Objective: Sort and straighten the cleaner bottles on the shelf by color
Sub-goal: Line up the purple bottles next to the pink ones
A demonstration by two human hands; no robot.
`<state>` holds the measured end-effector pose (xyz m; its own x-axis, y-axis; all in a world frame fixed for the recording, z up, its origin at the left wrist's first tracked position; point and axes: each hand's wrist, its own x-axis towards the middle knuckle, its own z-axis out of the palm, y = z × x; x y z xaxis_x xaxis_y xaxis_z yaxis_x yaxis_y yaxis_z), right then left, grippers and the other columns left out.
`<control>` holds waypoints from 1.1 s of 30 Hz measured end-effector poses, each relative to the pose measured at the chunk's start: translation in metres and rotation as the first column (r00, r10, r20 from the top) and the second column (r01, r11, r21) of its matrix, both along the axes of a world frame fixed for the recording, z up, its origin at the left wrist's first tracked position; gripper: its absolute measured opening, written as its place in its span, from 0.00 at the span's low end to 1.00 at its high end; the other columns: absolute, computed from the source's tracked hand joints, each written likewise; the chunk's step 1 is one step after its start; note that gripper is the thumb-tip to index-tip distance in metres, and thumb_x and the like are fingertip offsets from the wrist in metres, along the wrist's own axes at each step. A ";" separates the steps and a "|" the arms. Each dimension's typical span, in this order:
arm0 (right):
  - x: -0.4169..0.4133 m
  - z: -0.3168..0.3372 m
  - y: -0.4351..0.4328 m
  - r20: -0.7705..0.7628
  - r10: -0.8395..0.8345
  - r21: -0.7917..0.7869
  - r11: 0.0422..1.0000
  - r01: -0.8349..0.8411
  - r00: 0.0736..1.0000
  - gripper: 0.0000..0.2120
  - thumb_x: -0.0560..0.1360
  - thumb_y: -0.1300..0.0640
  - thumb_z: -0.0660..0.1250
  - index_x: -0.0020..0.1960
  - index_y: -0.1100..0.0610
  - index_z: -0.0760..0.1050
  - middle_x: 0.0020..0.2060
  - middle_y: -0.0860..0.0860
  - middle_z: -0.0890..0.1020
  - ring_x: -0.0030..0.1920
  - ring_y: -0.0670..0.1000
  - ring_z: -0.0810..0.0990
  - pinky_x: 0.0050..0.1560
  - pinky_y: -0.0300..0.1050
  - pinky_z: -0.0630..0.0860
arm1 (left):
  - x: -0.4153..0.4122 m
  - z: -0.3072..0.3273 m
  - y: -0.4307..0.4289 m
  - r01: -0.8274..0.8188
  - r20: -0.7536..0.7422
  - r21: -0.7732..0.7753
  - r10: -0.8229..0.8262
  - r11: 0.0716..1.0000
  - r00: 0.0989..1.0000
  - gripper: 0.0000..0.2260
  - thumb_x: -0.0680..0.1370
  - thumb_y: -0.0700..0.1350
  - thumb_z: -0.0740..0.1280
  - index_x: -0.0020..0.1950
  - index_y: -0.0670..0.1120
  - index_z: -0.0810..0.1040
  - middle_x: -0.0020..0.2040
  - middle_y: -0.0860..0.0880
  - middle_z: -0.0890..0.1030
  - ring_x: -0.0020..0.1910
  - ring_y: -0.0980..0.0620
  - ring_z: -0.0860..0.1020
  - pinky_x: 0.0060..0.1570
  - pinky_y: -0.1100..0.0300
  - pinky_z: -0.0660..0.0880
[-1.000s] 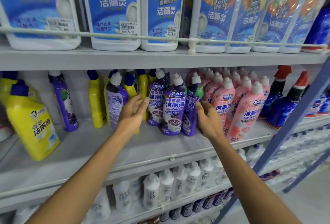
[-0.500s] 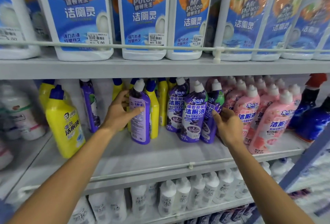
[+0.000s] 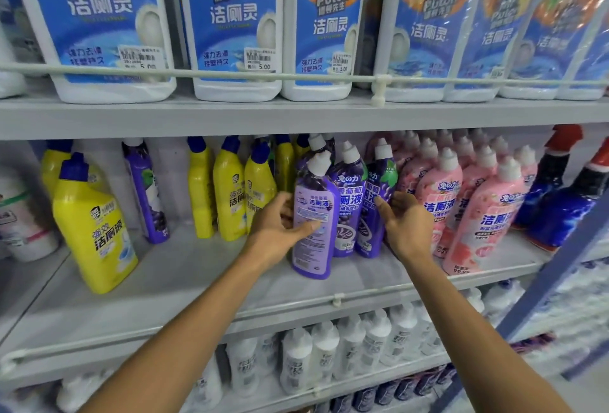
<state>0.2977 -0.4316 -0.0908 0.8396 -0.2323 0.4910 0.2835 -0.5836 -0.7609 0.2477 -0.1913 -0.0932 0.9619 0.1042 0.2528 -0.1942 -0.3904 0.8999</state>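
Your left hand (image 3: pixel 280 225) grips the pale purple bottle (image 3: pixel 313 225), thumb across its back label and fingers curled round its left side. The bottle stands on the middle shelf (image 3: pixel 197 281) at the front of the purple group, tilted slightly, back label facing you.

Your right hand (image 3: pixel 407 225) is spread open, palm turned left, with straight fingers against the dark purple bottle (image 3: pixel 374 202) at the right end of that group. Pink bottles (image 3: pixel 441 202) stand in packed rows just right of that hand.

Yellow bottles (image 3: pixel 227 195) stand just left of your left hand. A lone purple bottle (image 3: pixel 146 192) stands farther left, with yellow bottles on either side. A large yellow bottle (image 3: pixel 95 225) leans at the front left.
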 end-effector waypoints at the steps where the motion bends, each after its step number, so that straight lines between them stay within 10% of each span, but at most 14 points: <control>1: 0.001 0.000 -0.001 0.000 -0.001 -0.001 1.000 0.001 1.000 0.20 0.77 0.49 0.73 0.59 0.65 0.80 0.49 0.57 0.87 0.43 0.50 0.81 0.48 0.41 0.75 | 0.004 -0.004 -0.009 0.015 0.010 0.003 -0.015 1.000 1.000 0.23 0.71 0.48 0.80 0.62 0.51 0.74 0.48 0.57 0.81 0.45 0.58 0.82 0.40 0.66 0.77; 21: -0.002 0.004 0.001 -0.006 -0.090 -0.025 0.996 0.090 0.996 0.16 0.76 0.51 0.75 0.55 0.63 0.82 0.46 0.57 0.87 0.45 0.56 0.86 0.46 0.40 0.74 | 0.031 -0.034 -0.046 0.035 -0.005 -0.118 -0.036 0.992 0.999 0.28 0.72 0.47 0.79 0.69 0.48 0.73 0.59 0.50 0.82 0.53 0.56 0.81 0.54 0.59 0.79; 33: -0.030 -0.001 -0.001 -0.004 0.054 0.056 0.997 -0.054 0.999 0.22 0.82 0.45 0.66 0.68 0.60 0.76 0.51 0.46 0.81 0.55 0.49 0.82 0.57 0.46 0.77 | 0.005 -0.014 0.061 -0.271 0.146 -0.234 0.309 0.934 0.940 0.17 0.73 0.53 0.75 0.57 0.46 0.81 0.47 0.51 0.85 0.47 0.57 0.83 0.45 0.66 0.76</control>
